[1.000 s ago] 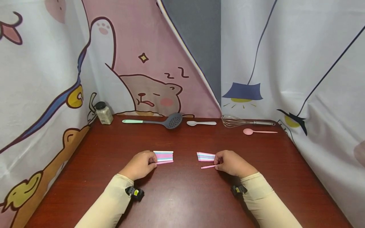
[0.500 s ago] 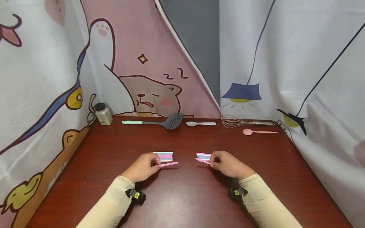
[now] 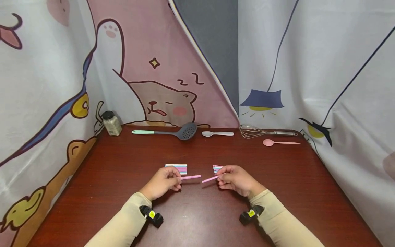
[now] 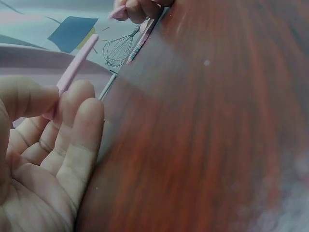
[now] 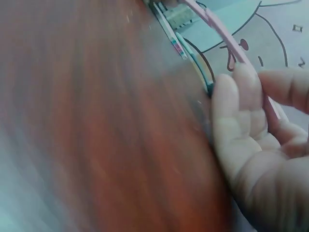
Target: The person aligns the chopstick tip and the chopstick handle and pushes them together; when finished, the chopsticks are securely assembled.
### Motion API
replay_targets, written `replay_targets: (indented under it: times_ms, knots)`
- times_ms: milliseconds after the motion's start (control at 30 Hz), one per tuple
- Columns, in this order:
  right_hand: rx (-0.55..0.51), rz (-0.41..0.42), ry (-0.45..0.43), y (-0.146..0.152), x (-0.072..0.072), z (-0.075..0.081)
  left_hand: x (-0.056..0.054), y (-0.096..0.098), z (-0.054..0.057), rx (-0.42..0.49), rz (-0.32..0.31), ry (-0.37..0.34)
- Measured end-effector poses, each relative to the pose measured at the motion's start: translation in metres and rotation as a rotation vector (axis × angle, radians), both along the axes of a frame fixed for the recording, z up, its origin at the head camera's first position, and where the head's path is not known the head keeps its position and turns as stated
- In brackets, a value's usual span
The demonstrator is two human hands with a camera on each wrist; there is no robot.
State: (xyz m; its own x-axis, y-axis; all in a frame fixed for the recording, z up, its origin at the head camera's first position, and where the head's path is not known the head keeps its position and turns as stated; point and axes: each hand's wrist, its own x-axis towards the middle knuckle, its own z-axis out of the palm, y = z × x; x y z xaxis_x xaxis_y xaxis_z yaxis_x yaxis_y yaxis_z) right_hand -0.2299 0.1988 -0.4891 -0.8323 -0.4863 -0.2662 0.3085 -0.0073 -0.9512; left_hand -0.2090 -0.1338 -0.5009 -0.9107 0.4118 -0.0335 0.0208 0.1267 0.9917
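Note:
My left hand [image 3: 162,181] pinches a thin pink straw-like stick [image 3: 191,177] between thumb and fingers, its free end pointing right. Facing it, my right hand [image 3: 239,181] pinches a second thin pink stick [image 3: 210,179], slanting down to the left. In the head view the two free ends are close, with a small gap between them. Behind the left hand lies a row of white, pink and blue sticks [image 3: 182,169]. A similar row of sticks [image 3: 217,168] is partly hidden behind the right hand. The left wrist view shows the pink stick [image 4: 77,65] held upright at the fingertips.
Along the back of the brown table [image 3: 191,223] lie a slotted skimmer [image 3: 186,131], a white spoon [image 3: 217,133], a whisk [image 3: 256,132] and a pink spoon [image 3: 268,142]. A black-lidded jar [image 3: 112,123] stands at the back left corner. Printed curtains surround the table.
Both hands have moved toward each other, away from the rows. Each has drawn a pink stick from its row, and the sticks' free ends are now close together.

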Motion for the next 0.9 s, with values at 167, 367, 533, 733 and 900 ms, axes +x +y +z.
replay_targets:
  times_ms: [167, 367, 533, 733, 900]
  knots:
    - [-0.1, -0.036, -0.063, 0.0021, -0.0034, -0.0057, -0.0033, -0.0016, -0.0007, 0.054, 0.005, -0.033]
    - [-0.112, -0.042, -0.065, 0.0014, -0.0037, -0.0065, -0.0027, -0.0011, -0.001, 0.071, 0.003, -0.053]
    - [-0.094, -0.045, -0.042, -0.0006, -0.001, -0.0056, -0.0019, -0.0005, -0.0016, 0.081, 0.005, -0.058]
    - [-0.076, -0.06, -0.038, -0.0023, -0.0006, -0.0049, -0.0014, -0.0004, -0.0013, 0.079, 0.011, -0.053]
    - [-0.069, -0.065, -0.037, -0.003, -0.0008, -0.0046, -0.0014, 0.0004, -0.0011, 0.084, 0.021, -0.042]
